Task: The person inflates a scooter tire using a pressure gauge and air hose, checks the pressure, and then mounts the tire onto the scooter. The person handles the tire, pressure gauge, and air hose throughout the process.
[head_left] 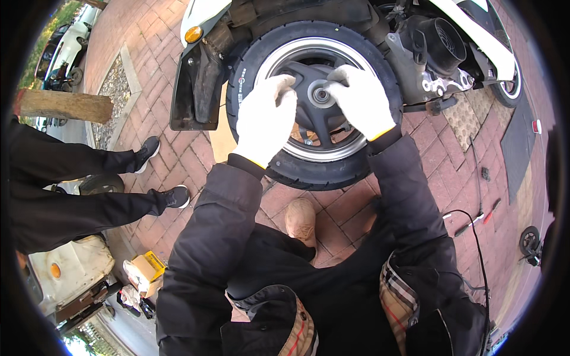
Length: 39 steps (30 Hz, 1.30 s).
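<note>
A scooter wheel [332, 180] with a black tyre and silver rim faces me at the rear of a white scooter [200, 13]. At its middle is a dark spoked hub with a round metal centre [321, 95]. My left hand [266, 121], in a white glove, is over the left side of the rim, its fingers curled and thumb drawn in. My right hand [363, 102], also gloved, is on the other side, with bent fingertips pinched close beside the hub centre. Anything small inside either closed hand is hidden by the gloves.
An engine casing [436, 47] juts out right of the wheel. Tools, among them a red-handled one [491, 211], and a black cable [478, 249] lie on the brick paving at right. Someone in dark trousers [89, 202] stands at left near a yellow box [148, 270].
</note>
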Each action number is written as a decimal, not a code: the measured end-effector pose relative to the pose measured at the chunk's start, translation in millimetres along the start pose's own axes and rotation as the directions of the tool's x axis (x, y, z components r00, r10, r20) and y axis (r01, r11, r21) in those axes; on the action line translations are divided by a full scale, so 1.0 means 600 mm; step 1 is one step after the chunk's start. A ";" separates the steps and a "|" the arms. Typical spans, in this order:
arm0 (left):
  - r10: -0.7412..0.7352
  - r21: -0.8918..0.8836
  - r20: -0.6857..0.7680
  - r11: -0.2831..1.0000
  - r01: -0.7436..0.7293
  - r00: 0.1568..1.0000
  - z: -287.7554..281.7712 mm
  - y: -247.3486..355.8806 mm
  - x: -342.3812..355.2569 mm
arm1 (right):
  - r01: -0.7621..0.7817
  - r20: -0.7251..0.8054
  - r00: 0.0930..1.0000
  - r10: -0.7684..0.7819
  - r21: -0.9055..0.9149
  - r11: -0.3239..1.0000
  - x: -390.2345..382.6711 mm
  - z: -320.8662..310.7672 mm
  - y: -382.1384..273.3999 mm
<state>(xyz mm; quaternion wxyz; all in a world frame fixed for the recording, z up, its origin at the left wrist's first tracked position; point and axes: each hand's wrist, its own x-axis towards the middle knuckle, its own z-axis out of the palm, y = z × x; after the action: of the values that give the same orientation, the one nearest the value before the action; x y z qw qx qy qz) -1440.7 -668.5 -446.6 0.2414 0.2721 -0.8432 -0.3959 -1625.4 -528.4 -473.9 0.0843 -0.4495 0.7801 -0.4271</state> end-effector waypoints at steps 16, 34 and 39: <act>0.098 0.040 -0.002 0.994 -0.098 0.995 -0.004 -0.003 -0.007 | 0.306 0.155 0.951 -0.269 -0.322 0.896 -0.004 0.001 -0.006; 0.100 -0.011 -0.002 0.995 -0.100 0.995 -0.003 0.009 -0.007 | 0.629 0.351 0.777 -0.522 -0.419 0.654 0.043 -0.008 0.004; 0.144 0.023 0.003 0.989 -0.144 0.990 -0.001 0.005 -0.006 | 0.498 0.395 0.828 -0.399 -0.190 0.846 0.063 -0.026 0.018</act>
<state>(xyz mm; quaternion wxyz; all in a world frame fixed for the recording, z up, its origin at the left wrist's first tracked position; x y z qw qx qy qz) -1438.5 -664.9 -444.6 0.2658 0.2133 -0.8653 -0.3676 -1662.2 -546.2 -462.6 0.0484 -0.6957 0.6776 -0.2337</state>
